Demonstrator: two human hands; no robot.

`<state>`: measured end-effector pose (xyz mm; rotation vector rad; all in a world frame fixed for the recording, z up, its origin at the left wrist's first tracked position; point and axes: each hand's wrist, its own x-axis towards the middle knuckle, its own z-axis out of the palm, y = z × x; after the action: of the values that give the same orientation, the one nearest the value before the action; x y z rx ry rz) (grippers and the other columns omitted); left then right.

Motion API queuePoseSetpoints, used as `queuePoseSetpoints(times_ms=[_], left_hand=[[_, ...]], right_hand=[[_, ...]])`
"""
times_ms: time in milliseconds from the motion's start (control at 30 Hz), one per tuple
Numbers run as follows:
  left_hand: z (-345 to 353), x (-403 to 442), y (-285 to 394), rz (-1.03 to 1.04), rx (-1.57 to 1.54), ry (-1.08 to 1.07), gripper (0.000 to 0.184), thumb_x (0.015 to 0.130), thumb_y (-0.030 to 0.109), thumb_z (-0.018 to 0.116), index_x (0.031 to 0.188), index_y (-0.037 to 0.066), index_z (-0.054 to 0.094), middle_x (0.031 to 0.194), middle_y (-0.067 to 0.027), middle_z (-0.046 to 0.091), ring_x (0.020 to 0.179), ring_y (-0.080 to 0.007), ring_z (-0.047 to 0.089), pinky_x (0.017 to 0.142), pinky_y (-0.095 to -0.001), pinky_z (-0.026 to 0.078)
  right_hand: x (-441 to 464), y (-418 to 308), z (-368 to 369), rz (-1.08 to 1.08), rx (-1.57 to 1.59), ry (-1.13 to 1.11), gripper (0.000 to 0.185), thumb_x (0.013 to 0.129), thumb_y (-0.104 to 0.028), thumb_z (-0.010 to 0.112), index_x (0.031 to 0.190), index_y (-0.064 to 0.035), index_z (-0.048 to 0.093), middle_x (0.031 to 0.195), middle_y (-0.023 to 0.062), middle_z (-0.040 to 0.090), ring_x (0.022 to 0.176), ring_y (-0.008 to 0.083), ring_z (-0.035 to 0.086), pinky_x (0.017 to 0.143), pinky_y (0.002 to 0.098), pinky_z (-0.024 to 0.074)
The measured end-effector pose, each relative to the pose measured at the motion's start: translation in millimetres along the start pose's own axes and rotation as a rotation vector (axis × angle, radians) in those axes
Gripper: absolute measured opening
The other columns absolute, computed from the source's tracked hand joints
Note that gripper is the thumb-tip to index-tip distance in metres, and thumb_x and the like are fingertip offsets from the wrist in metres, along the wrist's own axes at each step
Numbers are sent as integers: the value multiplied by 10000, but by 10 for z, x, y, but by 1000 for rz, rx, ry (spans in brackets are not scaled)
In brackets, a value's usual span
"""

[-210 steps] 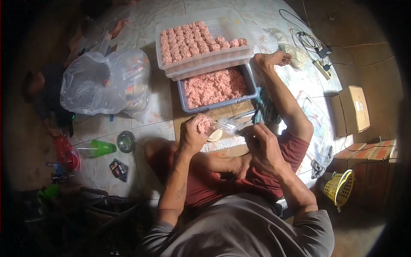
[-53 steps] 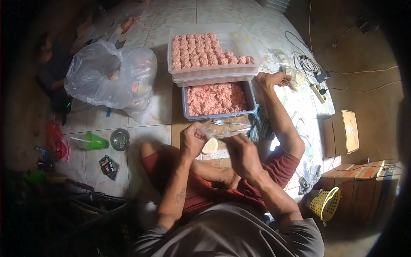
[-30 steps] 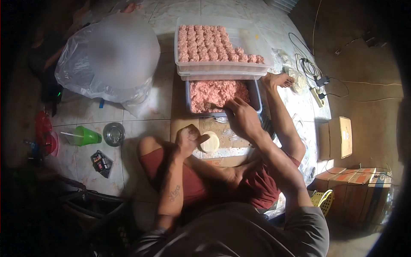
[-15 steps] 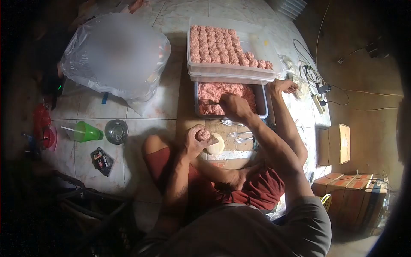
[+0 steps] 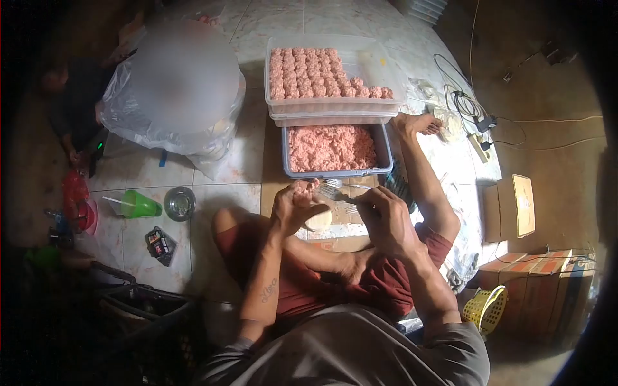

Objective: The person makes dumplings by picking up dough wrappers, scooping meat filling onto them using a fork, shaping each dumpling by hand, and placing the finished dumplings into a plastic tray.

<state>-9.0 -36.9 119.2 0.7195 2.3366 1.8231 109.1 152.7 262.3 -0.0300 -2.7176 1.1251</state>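
My left hand (image 5: 291,211) is curled around a lump of minced meat (image 5: 305,188), just in front of the tub. In my right hand (image 5: 390,220) is a fork (image 5: 335,195), its tines pointing left at the meat lump and close to it; whether they touch I cannot tell. The blue-grey tub (image 5: 339,174) holds a mass of minced meat (image 5: 331,148). Behind it, a clear plastic tray (image 5: 367,63) carries rows of meatballs (image 5: 306,72). Below my hands lies a pale round disc (image 5: 319,222), partly hidden by my left hand.
A plastic-wrapped bulky thing (image 5: 180,109) stands at left, with another person (image 5: 80,103) beside it. Nearer are a green cup (image 5: 141,204), a glass dish (image 5: 179,203) and a small black pouch (image 5: 159,246). Cables (image 5: 458,96), cardboard boxes (image 5: 524,283) and a yellow basket (image 5: 485,310) are at right.
My right hand has come out of the tub with the fork, back towards my left hand. My left hand has risen slightly and turned with the meat lump.
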Motion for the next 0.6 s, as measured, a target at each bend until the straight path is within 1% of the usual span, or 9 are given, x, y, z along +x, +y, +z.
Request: queuePoseSetpoints(times_ms=[67, 133, 200, 267, 333, 367, 467, 533, 600], left_hand=[[-51, -43, 113, -118, -369, -92, 314, 781, 147, 860, 997, 1, 684, 873, -34, 725, 719, -100, 611, 686, -276, 527], [-62, -8, 269, -52, -426, -98, 368, 747, 203, 910, 942, 34, 648, 871, -51, 700, 742, -123, 614, 713, -275, 521], [50, 17, 10, 49, 19, -137, 393, 724, 202, 927, 956, 48, 649, 869, -39, 686, 757, -122, 608, 708, -273, 518], [140, -13, -339, 124, 276, 8, 392, 719, 200, 929, 953, 48, 653, 849, -20, 671, 767, -123, 604, 710, -287, 523], [-38, -3, 194, -59, -16, -100, 470, 709, 280, 940, 978, 21, 655, 857, -81, 680, 780, -168, 637, 730, -325, 533], [-111, 8, 241, 44, -62, -132, 428, 714, 265, 935, 940, 34, 654, 816, -92, 670, 762, -163, 636, 721, -325, 538], [-5, -25, 167, -101, 8, -205, 407, 747, 272, 912, 979, 28, 683, 792, -96, 671, 733, -164, 641, 700, -329, 536], [94, 25, 325, 10, 131, -116, 470, 792, 241, 859, 1174, 16, 706, 818, -117, 697, 721, -191, 653, 679, -349, 528], [-3, 49, 456, -65, 117, -140, 469, 797, 252, 858, 1175, 21, 706, 832, -121, 702, 728, -181, 650, 691, -343, 530]], right_hand=[[-56, -67, -42, 59, 69, 71, 90, 882, 12, 640, 965, 29, 670, 883, 188, 645, 803, 353, 658, 700, 406, 518], [-88, -2, 61, 16, 54, 65, 62, 889, 11, 633, 941, 33, 660, 900, 196, 647, 815, 361, 651, 701, 413, 517], [-167, 209, 247, -27, -74, -57, 65, 876, 16, 614, 924, 29, 656, 901, 206, 653, 832, 393, 645, 707, 442, 514], [-257, 198, 179, 39, -145, -32, 72, 876, 3, 611, 923, 26, 660, 868, 209, 642, 840, 406, 635, 719, 444, 515], [-317, 74, -65, 102, -88, -9, 117, 885, -27, 594, 986, 6, 642, 890, 213, 623, 815, 432, 641, 712, 486, 521], [-316, 18, -136, 66, -59, 36, 109, 889, -14, 580, 983, 7, 632, 869, 208, 614, 832, 433, 635, 718, 492, 521], [-287, -56, 21, 45, 0, 95, 107, 891, -4, 574, 984, 11, 626, 862, 206, 616, 842, 432, 628, 722, 488, 521], [-268, 117, 195, -42, 0, -15, 110, 886, 13, 583, 988, 19, 624, 851, 208, 611, 827, 434, 616, 695, 495, 508], [-296, 20, 105, 3, 24, 53, 94, 887, 18, 583, 973, 22, 623, 863, 222, 611, 816, 438, 614, 683, 505, 502]])
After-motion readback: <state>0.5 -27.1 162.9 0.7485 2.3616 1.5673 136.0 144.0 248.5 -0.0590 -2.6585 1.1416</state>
